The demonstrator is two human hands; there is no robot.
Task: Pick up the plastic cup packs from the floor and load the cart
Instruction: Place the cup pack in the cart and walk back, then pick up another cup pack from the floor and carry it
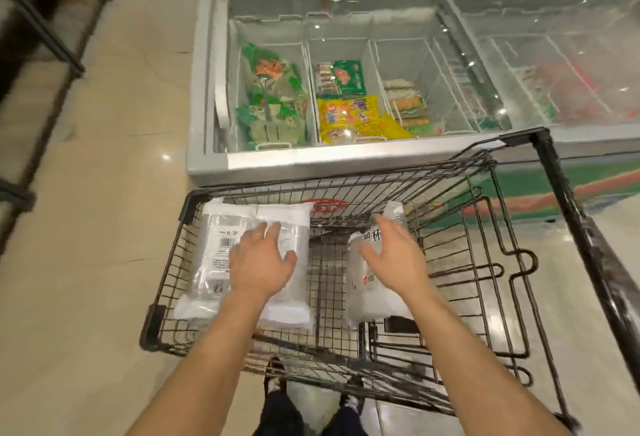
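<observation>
Two plastic cup packs [221,255] [372,293] lie in the cart [485,262]. Left hand [261,259], spread, presses the 9 o'clock pack; right hand [394,255], spread, rests on the other. Placing step; next, probably release.

wide clear cup pack [221,255] | flat, cart [166,262] left || narrower pack [367,297] | right, seemingly propped up

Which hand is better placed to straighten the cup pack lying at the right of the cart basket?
Right. The right hand is spread open directly over the right cup pack, while the left hand rests on the left cup packs across the cart.
</observation>
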